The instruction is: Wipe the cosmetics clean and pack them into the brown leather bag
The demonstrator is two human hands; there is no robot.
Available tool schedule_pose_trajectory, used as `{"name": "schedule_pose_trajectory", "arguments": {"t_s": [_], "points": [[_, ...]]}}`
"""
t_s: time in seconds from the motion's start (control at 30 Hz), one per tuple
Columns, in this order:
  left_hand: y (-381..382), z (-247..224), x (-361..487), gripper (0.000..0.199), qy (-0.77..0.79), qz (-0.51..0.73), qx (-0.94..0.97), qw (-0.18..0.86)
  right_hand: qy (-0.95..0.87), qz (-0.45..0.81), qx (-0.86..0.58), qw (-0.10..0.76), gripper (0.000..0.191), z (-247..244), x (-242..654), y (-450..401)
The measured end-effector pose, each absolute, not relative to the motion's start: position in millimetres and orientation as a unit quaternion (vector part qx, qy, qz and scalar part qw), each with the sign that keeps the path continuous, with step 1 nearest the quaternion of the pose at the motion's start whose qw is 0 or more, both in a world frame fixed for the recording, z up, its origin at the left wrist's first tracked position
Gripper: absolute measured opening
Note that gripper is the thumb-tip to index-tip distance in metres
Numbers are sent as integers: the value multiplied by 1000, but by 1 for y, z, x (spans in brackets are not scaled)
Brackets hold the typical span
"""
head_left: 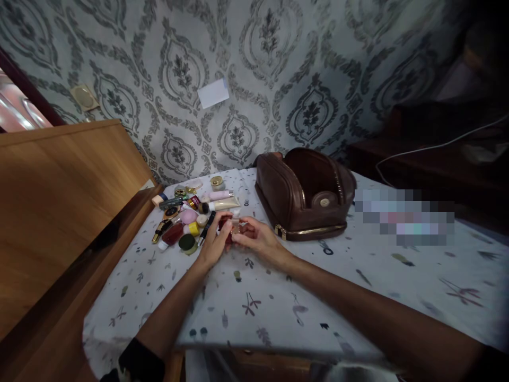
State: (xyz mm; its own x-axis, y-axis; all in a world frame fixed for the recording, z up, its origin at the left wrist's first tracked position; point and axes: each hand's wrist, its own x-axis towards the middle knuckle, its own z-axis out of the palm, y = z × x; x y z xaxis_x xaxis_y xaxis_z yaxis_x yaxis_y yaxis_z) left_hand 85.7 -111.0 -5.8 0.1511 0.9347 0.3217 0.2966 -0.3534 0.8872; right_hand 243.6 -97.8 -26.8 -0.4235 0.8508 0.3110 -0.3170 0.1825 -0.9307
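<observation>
Our left hand (216, 240) and right hand (262, 236) are both clamped on a small container (236, 226), between the bag (275, 183) and cosmetics (188, 216). The bag is already unzipped, its inside too dark for us; the cosmetics lie outside on the cloth (278, 292).

Sm. reddish/clear container (235, 226), partly hidden, held btwn L grip (215, 240) & R grip (260, 236)

Grey damask wallpaper (270, 32) behind, on pale bkgd. White rect. card (213, 93) on it, tilted, approx. mid-wall. Beige sq. wall plate (84, 97) w/ round centre, upper L. Wood panel (59, 175) along L side, shiny pink material (18, 106) above it. White cable (441, 144) across dark furniture (429, 170), far R. Tablecloth (278, 302) white w/ plant prints; pixelated patch (405, 216) on R side, can't ID contents.
</observation>
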Motion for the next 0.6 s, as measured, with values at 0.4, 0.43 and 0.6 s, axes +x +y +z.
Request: {"name": "schedule_pose_trajectory", "arguments": {"t_s": [0.4,0.43,0.6], "points": [[-106,-9,89,53,461,466,571,494,-775,229,-318,496,49,-32,253,-100],[-106,-9,90,53,470,462,542,521,-780,215,-326,489,50,-32,254,-100],[-107,-11,94,57,506,462,424,592,-777,217,-341,482,66,-33,256,-98]]}}
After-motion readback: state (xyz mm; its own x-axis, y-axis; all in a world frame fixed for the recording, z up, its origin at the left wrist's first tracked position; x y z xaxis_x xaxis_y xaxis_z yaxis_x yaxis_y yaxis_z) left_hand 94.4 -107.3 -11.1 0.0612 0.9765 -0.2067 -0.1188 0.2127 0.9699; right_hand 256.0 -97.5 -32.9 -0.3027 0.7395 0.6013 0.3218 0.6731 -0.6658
